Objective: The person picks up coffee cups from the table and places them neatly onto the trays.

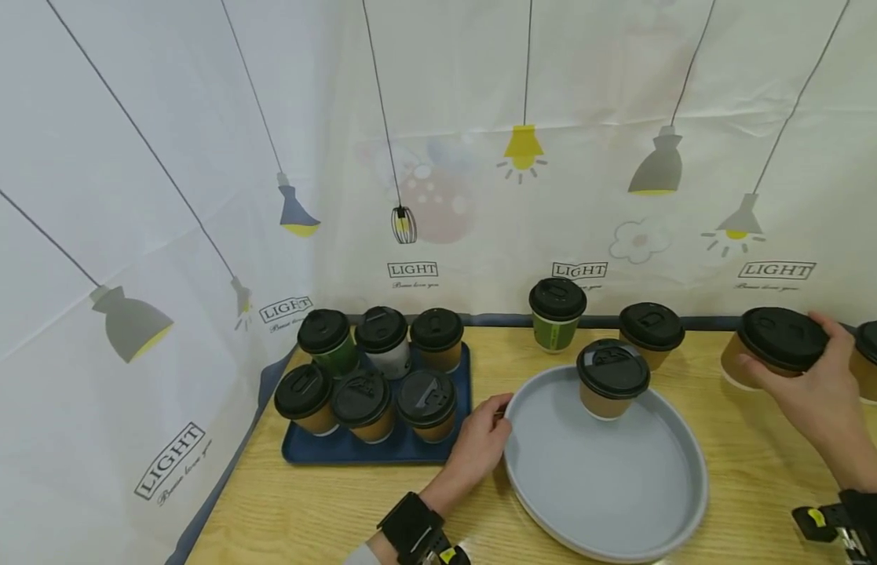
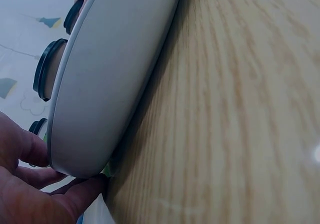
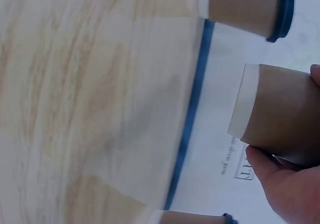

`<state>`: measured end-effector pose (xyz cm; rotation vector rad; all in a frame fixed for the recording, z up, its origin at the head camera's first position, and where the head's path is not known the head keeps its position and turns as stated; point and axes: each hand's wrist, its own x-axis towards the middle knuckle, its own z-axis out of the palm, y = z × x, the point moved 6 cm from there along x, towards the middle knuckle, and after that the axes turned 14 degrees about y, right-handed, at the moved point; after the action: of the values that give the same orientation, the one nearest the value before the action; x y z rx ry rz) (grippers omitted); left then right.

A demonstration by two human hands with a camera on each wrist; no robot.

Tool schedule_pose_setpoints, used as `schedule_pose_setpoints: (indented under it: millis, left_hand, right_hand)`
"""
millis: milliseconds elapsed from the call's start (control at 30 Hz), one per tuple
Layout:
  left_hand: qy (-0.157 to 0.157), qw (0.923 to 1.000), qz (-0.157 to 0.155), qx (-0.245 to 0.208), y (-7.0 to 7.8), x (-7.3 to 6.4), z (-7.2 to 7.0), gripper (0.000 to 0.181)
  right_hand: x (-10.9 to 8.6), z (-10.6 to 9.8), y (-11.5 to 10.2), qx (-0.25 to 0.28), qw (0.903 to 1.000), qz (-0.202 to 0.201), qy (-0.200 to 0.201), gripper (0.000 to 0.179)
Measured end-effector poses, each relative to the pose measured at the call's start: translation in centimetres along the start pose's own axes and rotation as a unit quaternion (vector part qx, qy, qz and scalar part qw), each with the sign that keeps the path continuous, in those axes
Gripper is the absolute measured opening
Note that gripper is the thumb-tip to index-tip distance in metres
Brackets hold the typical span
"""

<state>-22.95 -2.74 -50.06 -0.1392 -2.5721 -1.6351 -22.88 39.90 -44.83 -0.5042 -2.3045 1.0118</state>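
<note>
My right hand grips a brown paper coffee cup with a black lid, thumb on one side and fingers round the other. The right wrist view shows its white base raised off the table. At the left edge of a round grey tray, my left hand holds the rim. In the left wrist view its fingers pinch the tray's side near the table. One lidded brown cup stands upright inside the tray, towards the back.
On the left, a blue rectangular tray bears several lidded cups. Behind the round tray stand a green cup and a brown cup. Another brown cup is at the far right. A printed curtain closes off the wooden table's back.
</note>
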Motion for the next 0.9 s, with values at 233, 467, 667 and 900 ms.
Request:
schedule_pose_setpoints:
  millis: [233,467,667,900]
  left_hand:
    - [0.005,1.0,0.003,0.0,0.0,0.1,0.0,0.043]
    - [0.006,1.0,0.005,0.003,0.0,0.1,0.0,0.043]
    - [0.005,1.0,0.004,0.004,0.1,0.1,0.0,0.043]
    - [0.003,1.0,0.002,0.004,0.0,0.0,0.0,0.043]
  right_hand:
    - [-1.5,-1.1,-1.9,-0.004,0.9994,-0.033,0.001,0.105]
    - [-3.2,-1.8,-3.7,0.026,0.998,-0.057,0.008,0.103]
    - [-4.4,-2.1,-5.0,0.084,0.9928,-0.086,-0.001,0.105]
    - [-5.9,-1.9,-6.3,0.112,0.986,-0.123,-0.005,0.11]
